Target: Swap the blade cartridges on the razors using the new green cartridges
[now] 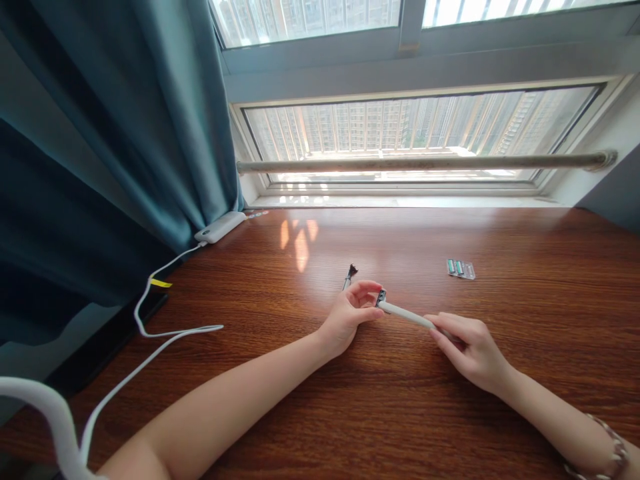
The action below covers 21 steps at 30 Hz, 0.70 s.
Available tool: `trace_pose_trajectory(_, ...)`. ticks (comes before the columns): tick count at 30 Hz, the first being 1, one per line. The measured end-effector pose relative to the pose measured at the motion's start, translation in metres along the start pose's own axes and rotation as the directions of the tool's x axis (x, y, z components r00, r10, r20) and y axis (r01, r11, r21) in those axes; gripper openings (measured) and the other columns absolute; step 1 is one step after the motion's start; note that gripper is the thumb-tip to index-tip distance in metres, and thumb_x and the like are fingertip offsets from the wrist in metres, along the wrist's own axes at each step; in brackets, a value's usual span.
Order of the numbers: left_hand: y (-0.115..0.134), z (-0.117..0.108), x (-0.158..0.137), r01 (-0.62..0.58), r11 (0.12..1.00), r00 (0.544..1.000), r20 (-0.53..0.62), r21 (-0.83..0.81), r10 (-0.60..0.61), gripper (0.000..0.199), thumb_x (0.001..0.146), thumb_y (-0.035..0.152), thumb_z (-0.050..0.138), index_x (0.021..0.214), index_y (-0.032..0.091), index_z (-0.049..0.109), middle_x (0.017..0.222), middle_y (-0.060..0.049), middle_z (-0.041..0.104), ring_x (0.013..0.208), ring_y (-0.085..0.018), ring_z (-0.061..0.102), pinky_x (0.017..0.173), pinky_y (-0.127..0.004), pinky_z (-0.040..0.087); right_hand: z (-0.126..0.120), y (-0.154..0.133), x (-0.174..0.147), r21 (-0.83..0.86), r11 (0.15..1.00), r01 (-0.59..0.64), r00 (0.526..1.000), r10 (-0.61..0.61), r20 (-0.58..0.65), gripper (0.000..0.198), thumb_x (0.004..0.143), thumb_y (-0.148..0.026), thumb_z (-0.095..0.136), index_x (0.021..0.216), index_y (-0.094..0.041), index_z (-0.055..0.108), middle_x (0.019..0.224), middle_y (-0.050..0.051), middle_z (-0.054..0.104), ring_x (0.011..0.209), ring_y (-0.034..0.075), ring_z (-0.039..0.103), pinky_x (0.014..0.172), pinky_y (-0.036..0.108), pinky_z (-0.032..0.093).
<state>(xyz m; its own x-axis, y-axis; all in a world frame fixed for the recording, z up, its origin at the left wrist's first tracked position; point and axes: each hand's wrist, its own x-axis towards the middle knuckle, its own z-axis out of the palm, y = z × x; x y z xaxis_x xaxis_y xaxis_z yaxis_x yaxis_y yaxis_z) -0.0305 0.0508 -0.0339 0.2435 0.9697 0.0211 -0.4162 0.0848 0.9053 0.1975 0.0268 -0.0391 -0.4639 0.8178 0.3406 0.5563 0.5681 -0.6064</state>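
Note:
A razor with a white handle [407, 315] is held above the wooden table between my two hands. My left hand [347, 315] pinches its small dark head [381, 298] between thumb and fingers. At the far end of the handle, my right hand [473, 350] grips with thumb and fingers closed. Just beyond my left hand lies a thin grey stick with a dark, ragged tip [352, 271], partly hidden by the fingers. To the right, a clear tray with green-striped razor cartridges [460, 269] rests on the table.
A white power bank [221, 227] sits at the back left by the blue curtain [165, 120]. Its white cable [145, 300] loops along the table's left side. Behind the brown table [525, 247] are a window and a horizontal rail [425, 163].

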Motion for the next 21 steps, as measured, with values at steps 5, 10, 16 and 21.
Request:
trace_pose_trajectory(5, -0.0006, -0.0006, 0.0001, -0.004, 1.000, 1.000, -0.008, 0.009, 0.004, 0.034, 0.056, 0.008, 0.071, 0.087, 0.017, 0.060, 0.084, -0.001, 0.057, 0.080, -0.010, 0.048, 0.072, -0.021, 0.035, -0.0001, -0.0004, 0.0004, -0.028, 0.998, -0.051, 0.998, 0.051, -0.028, 0.022, 0.084, -0.025, 0.044, 0.099, -0.018, 0.059, 0.072, 0.003, 0.057, 0.066, 0.013, 0.054, 0.062, 0.023, 0.040)
trace_pose_trajectory(10, 0.0016, 0.0019, -0.0010, 0.000, 1.000, 1.000, -0.004, 0.017, 0.000, 0.034, 0.055, 0.009, 0.072, 0.086, 0.017, 0.060, 0.080, -0.001, 0.057, 0.077, -0.009, 0.048, 0.072, -0.021, 0.034, -0.0013, -0.0023, 0.0026, -0.057, 0.990, -0.129, 0.990, 0.125, -0.070, 0.023, 0.084, -0.028, 0.044, 0.098, -0.019, 0.060, 0.079, 0.003, 0.061, 0.069, 0.013, 0.056, 0.064, 0.023, 0.042)
trace_pose_trajectory(16, 0.0031, 0.0036, -0.0016, 0.017, 0.999, 0.999, -0.027, 0.029, -0.016, 0.035, 0.055, 0.010, 0.073, 0.086, 0.016, 0.060, 0.082, -0.002, 0.057, 0.079, -0.011, 0.049, 0.071, -0.022, 0.035, -0.0007, -0.0026, 0.0034, -0.065, 0.992, -0.108, 0.992, 0.104, -0.065, 0.024, 0.084, -0.028, 0.043, 0.098, -0.019, 0.060, 0.077, 0.003, 0.062, 0.065, 0.013, 0.056, 0.060, 0.023, 0.042)
trace_pose_trajectory(21, 0.0021, 0.0021, -0.0008, 0.015, 1.000, 1.000, -0.022, -0.002, -0.015, 0.035, 0.056, 0.010, 0.071, 0.088, 0.016, 0.059, 0.084, -0.003, 0.057, 0.080, -0.011, 0.049, 0.071, -0.022, 0.037, -0.0015, -0.0042, 0.0025, -0.050, 0.997, -0.065, 0.998, 0.065, -0.002, 0.023, 0.083, -0.027, 0.043, 0.097, -0.018, 0.060, 0.072, 0.003, 0.060, 0.060, 0.012, 0.053, 0.058, 0.023, 0.041)
